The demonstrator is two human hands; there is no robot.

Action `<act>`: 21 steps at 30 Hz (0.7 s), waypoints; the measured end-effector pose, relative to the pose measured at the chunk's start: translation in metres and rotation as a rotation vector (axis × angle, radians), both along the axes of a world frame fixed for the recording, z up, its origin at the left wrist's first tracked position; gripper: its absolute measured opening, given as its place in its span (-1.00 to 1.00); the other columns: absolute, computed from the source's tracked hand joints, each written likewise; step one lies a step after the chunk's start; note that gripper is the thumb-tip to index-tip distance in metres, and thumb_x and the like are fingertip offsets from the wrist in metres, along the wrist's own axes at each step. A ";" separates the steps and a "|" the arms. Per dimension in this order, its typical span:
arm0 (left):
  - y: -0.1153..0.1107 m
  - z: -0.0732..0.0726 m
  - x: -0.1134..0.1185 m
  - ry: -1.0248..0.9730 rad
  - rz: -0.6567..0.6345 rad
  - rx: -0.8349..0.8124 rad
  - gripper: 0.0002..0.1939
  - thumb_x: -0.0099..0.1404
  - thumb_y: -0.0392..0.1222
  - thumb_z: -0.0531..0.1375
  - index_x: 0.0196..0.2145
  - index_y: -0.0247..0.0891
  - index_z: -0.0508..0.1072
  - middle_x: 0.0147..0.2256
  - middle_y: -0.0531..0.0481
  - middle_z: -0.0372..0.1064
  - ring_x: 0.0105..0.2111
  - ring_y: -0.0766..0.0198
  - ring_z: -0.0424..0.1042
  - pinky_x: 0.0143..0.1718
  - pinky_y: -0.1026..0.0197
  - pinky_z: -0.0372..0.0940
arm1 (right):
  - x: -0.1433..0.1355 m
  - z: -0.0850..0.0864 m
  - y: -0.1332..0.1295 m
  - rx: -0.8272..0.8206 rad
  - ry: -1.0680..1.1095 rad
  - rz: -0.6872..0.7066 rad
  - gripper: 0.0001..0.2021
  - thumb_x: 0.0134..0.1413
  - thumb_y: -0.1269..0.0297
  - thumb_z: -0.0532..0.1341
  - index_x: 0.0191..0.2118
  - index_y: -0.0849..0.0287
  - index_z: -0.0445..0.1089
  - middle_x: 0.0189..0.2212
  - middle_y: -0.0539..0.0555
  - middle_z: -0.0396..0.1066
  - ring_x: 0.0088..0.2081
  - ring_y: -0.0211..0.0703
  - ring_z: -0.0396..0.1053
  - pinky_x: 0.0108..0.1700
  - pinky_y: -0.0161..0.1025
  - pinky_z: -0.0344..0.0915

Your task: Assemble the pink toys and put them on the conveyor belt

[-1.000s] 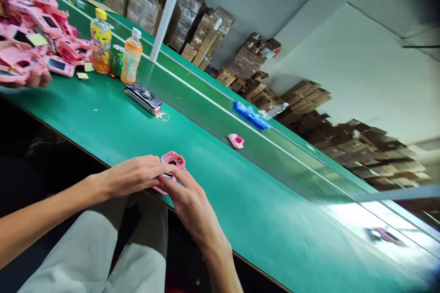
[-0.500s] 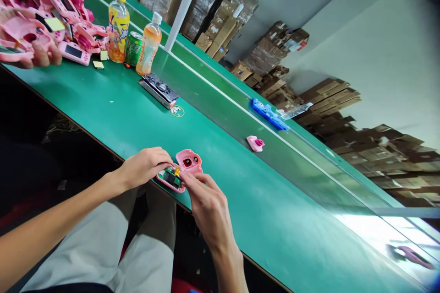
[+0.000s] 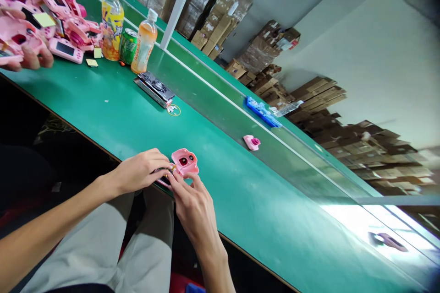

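An opened pink camera shell lies at the near edge of the green table, its pink front half [image 3: 185, 161] tilted up behind the other half. My left hand [image 3: 142, 170] reaches over the lower half from the left, its fingers bent together on the inner parts. From the right, my right hand [image 3: 192, 197] meets it there, with thumb and forefinger pinched close to the left fingertips. Both hands cover most of the circuit board half [image 3: 164, 181]. What the fingertips hold, if anything, is too small and hidden to name.
Another person's hand [image 3: 36, 57] holds pink parts beside a heap of pink cameras [image 3: 65, 7] at upper left. Bottles [image 3: 144, 43], a green can [image 3: 128, 46] and a black item [image 3: 156, 88] stand or lie nearby. A pink camera [image 3: 251, 143] and a blue tray [image 3: 263, 112] are farther back.
My right hand has moved left over the lower half, nearer my left fingertips, and now covers the circuit board that showed before. The whole view has shifted slightly.
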State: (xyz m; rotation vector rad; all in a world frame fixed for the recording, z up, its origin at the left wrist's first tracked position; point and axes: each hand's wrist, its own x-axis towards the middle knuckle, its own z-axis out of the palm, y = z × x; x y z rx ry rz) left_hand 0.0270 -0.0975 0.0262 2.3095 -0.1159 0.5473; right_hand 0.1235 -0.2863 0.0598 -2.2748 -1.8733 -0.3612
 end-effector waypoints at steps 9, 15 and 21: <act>0.000 -0.003 -0.016 -0.010 -0.038 0.299 -0.59 0.42 -0.24 0.18 0.20 -0.12 0.37 0.04 -0.19 0.35 0.03 -0.01 0.33 0.03 0.00 0.32 | -0.021 -0.049 -0.010 0.374 -0.059 -0.269 -0.64 0.27 0.52 0.16 0.05 0.03 0.53 0.26 0.27 0.29 0.08 0.12 0.27 -0.07 0.02 0.43; -0.002 -0.006 -0.014 -0.040 0.000 0.357 -0.62 0.43 -0.25 0.14 0.17 -0.04 0.43 0.03 -0.16 0.36 0.00 -0.01 0.34 0.00 -0.01 0.25 | 0.013 0.005 0.004 0.259 0.188 -0.589 -0.38 0.46 0.08 -0.23 -0.11 0.22 0.57 0.02 0.34 0.50 -0.03 0.12 0.43 0.00 0.04 0.38; 0.000 -0.009 -0.013 -0.064 0.031 0.435 -0.58 0.47 -0.22 0.07 0.21 0.07 0.39 0.09 -0.13 0.35 -0.03 0.03 0.33 -0.01 -0.01 0.24 | 0.076 0.090 0.102 -0.483 0.609 -0.692 -0.28 0.22 -0.36 -0.01 -0.33 0.25 0.56 -0.44 0.23 0.54 -0.33 0.01 0.52 -0.22 -0.14 0.44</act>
